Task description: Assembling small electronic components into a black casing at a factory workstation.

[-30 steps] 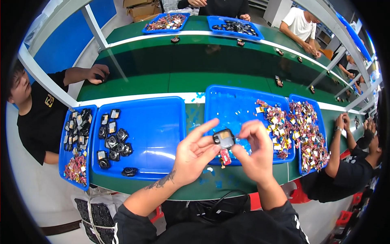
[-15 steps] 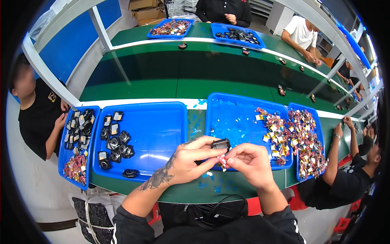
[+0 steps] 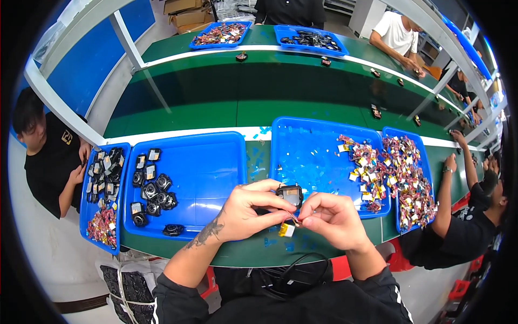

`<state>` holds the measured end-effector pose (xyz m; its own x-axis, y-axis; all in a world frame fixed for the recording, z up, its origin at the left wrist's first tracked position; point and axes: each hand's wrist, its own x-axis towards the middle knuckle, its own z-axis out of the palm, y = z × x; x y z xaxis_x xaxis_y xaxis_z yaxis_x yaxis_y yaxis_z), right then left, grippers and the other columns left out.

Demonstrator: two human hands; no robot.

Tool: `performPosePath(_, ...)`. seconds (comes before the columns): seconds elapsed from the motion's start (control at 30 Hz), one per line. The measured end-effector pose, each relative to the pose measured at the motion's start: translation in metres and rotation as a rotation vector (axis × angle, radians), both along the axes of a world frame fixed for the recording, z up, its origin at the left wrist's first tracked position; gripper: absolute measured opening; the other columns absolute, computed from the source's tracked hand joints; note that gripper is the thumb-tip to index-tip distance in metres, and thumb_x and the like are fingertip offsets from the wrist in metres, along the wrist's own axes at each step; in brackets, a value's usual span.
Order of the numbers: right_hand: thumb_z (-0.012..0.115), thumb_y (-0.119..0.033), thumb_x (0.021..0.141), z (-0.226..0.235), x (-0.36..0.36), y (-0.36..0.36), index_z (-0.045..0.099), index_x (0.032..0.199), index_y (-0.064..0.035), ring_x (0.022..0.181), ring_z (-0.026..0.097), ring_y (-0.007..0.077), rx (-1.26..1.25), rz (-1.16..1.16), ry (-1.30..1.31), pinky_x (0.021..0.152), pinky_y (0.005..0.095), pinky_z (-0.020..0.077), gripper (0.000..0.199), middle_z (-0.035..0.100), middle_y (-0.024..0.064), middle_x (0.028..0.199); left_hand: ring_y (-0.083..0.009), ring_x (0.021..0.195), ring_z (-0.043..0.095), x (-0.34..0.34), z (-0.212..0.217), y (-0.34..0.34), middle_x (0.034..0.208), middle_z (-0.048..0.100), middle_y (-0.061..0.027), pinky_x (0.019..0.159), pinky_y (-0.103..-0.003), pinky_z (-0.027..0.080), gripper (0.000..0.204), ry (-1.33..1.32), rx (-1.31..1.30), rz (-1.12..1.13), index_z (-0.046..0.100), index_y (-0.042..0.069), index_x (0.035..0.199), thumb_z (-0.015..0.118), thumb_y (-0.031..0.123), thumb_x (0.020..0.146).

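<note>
Left hand: fingers curled, gripping a small black module from the left, thumb and forefinger on its lower edge. Module sits upright between both hands, just over the near rim of the centre tray.

Right hand: closed in a fine pinch; thumb and forefinger tips meet on a thin wire just below the module. A small yellow-and-silver battery hangs under the pinch, above the worktop edge.

Surface: green worktop with four blue trays in a row. Centre tray mostly bare, with loose yellow and silver parts at its right end. Right tray heaped with the same parts. Left tray carries black modules grouped at its left side; one lies near the front rim. Far-left tray is packed with modules and wired parts.

Room: a green conveyor belt runs behind the trays, carrying scattered modules. Other people sit left, right and across it. Two more blue trays on the far side.
</note>
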<state>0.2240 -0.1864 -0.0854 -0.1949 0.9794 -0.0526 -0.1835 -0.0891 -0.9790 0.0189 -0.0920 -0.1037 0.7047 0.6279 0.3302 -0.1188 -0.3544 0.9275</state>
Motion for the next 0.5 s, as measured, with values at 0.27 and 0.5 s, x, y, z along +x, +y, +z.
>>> performPosePath(0.27, 0.068, 0.007, 0.08, 0.01, -0.008, 0.001, 0.061, 0.091, -0.0012, 0.074, 0.062, 0.0182, 0.754, -0.19, -0.714, 0.06, 0.0308, 0.0486, 0.015, 0.063, 0.0106, 0.085, -0.0148, 0.089, 0.065, 0.001, 0.001, 0.001, 0.1, 0.062, -0.0107, 0.077, -0.023, 0.056, 0.018, -0.052, -0.38, -0.166, 0.072, -0.003, 0.097, 0.07, -0.005, 0.08)
performPosePath(0.5, 0.056, -0.008, 0.096, 0.004, 0.009, 0.018, 0.057, 0.096, 0.0005, 0.078, 0.051, 0.0027, -0.13, 0.036, -0.173, 0.067, 0.0191, 0.0425, 0.009, 0.056, -0.0038, 0.086, -0.0141, 0.083, 0.065, 0.004, -0.007, -0.001, 0.094, 0.065, -0.0104, 0.07, -0.023, 0.054, 0.012, -0.006, -0.344, -0.073, 0.072, -0.002, 0.091, 0.072, -0.001, 0.079)
